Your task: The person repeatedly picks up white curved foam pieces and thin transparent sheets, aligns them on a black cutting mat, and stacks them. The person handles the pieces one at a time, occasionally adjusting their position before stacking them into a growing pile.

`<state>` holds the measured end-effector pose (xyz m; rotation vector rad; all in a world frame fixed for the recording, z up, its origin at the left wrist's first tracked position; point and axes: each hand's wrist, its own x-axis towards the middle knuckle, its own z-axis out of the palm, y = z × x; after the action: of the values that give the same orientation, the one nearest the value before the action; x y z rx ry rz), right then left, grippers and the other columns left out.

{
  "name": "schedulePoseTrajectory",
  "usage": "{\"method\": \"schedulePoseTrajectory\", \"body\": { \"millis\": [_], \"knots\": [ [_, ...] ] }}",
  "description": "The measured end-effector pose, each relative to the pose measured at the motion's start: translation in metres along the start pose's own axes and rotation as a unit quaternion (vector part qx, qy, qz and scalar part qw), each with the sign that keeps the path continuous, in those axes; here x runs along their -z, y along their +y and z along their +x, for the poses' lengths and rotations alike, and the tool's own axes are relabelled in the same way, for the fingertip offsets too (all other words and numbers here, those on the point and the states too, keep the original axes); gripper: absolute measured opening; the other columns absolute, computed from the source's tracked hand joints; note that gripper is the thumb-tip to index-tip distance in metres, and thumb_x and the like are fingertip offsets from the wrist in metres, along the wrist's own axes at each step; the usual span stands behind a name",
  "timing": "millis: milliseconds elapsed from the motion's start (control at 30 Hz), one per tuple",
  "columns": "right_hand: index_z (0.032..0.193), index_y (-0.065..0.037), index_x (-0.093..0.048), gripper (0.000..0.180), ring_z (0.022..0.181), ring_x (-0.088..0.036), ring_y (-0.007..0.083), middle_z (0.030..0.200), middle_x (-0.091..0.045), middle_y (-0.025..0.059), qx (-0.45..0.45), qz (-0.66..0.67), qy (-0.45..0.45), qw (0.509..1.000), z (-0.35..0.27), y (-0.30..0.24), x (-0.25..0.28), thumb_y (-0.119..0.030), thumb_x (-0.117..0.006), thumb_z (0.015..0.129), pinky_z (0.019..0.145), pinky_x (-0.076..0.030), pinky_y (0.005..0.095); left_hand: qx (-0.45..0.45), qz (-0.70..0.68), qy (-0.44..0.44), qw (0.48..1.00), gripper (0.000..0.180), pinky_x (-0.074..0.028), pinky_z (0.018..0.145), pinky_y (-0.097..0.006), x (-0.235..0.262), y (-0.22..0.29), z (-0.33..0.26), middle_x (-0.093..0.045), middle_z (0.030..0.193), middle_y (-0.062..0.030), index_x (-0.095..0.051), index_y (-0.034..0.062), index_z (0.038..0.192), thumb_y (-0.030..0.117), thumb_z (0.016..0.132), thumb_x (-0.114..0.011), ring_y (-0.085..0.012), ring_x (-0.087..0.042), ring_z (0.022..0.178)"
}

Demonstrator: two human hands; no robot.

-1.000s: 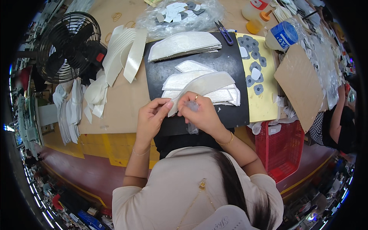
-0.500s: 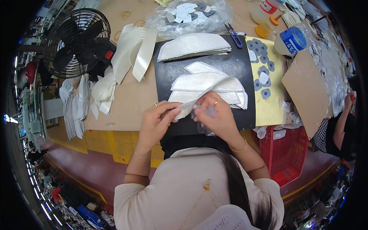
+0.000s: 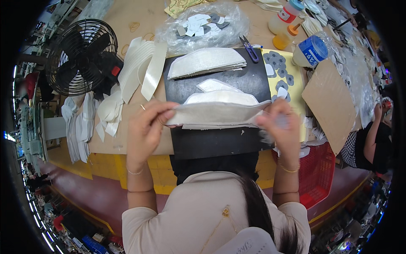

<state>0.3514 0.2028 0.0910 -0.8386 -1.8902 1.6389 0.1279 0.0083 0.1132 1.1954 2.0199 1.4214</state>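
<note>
Held piece: long pale grey curved fabric panel [image 3: 218, 113], lifted just above the black rectangular mat [image 3: 220, 139], stretched level between both hands; upper edge roughly straight, lower edge slightly bowed.
Left hand [image 3: 146, 127]: grip closed on the panel's left tip, thumb and fingers pinching it; thin ring and wrist bracelet visible.
Right hand [image 3: 281, 129]: blurred; grip closed on the panel's right end, with a small pale scrap apparently caught in the fingers, not clear enough to say more.
Beneath: loose white curved pieces [image 3: 222, 95] lying on the mat, directly under the raised panel; stack of white half-moon panels [image 3: 207, 62] farther back on the same mat.
Risk: likely slip at the right end, grip there shared with the scrap; probable dragging of the loose pieces off the mat if the panel sags; possible snag on the dark-handled scissors [image 3: 249, 47] at the mat's back corner.
Edges: near edge of the brown worktop [image 3: 127, 146] just below the hands, yellow front face under it; red plastic basket [image 3: 317, 169] below the right elbow.
Open room: bare mat in front of the hands; left side hemmed by fanned cream strips [image 3: 141, 70] and the black wire-guard fan [image 3: 82, 57]; right side crowded by the yellow sheet of grey cut-outs [image 3: 281, 74] and a brown cardboard sheet [image 3: 330, 106].
</note>
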Motion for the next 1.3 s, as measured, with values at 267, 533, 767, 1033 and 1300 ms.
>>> {"method": "schedulePoseTrajectory", "body": {
  "millis": [267, 533, 767, 1033, 1300],
  "knots": [
    [0.109, -0.004, -0.055, 0.017, 0.083, -0.063, 0.0195, 0.108, -0.062, 0.017, 0.208, 0.317, 0.326, 0.866, -0.026, -0.002, 0.138, -0.011, -0.057, 0.094, 0.07, -0.056, 0.0266, 0.133, -0.132, 0.069, 0.98, 0.024, -0.059, 0.064, -0.025, 0.017, -0.061, 0.08, -0.065, 0.095, -0.0154, -0.06, -0.0114, 0.114, 0.001, 0.095, -0.055, -0.0207, -0.07, 0.071],
    [0.103, -0.004, -0.054, 0.018, 0.057, -0.054, 0.0091, 0.081, -0.061, 0.0072, 0.086, 0.165, 0.204, 0.961, -0.005, 0.005, 0.052, -0.013, -0.064, 0.092, 0.049, -0.046, 0.0225, 0.22, -0.067, -0.003, 0.973, 0.031, -0.051, 0.052, -0.02, 0.006, -0.09, 0.099, -0.064, 0.084, -0.0065, -0.063, -0.0057, 0.115, 0.016, 0.093, -0.065, -0.0107, -0.065, 0.063],
    [0.12, -0.001, -0.062, 0.037, 0.053, -0.049, 0.0042, 0.063, -0.051, -0.0033, -0.127, 0.222, -0.1, 0.961, 0.013, 0.011, -0.026, -0.032, -0.054, 0.101, 0.047, -0.039, 0.0192, 0.176, -0.166, -0.056, 0.969, 0.026, -0.053, 0.057, -0.024, -0.012, -0.061, 0.091, -0.066, 0.086, -0.0074, -0.06, -0.0035, 0.105, 0.015, 0.09, -0.07, -0.0127, -0.066, 0.067],
    [0.116, -0.002, -0.058, 0.037, 0.053, -0.046, 0.0052, 0.073, -0.05, -0.0019, -0.23, 0.391, -0.095, 0.886, 0.03, 0.027, -0.054, -0.033, -0.063, 0.096, 0.046, -0.037, 0.0182, 0.158, -0.358, -0.095, 0.916, 0.019, -0.056, 0.066, -0.028, -0.014, -0.025, -0.01, -0.067, 0.095, -0.0141, -0.053, -0.0003, 0.101, 0.005, 0.09, -0.068, -0.0218, -0.07, 0.076],
    [0.096, -0.001, -0.065, 0.027, 0.065, -0.053, 0.0039, 0.071, -0.059, -0.0016, -0.157, 0.171, -0.191, 0.954, 0.016, -0.011, -0.059, -0.027, -0.069, 0.091, 0.056, -0.043, 0.0205, 0.175, -0.247, -0.108, 0.947, 0.054, -0.052, 0.079, -0.024, -0.017, -0.011, -0.019, -0.062, 0.115, -0.0114, -0.055, -0.0029, 0.128, 0.004, 0.079, -0.077, -0.0131, -0.062, 0.096]
  ]
}}
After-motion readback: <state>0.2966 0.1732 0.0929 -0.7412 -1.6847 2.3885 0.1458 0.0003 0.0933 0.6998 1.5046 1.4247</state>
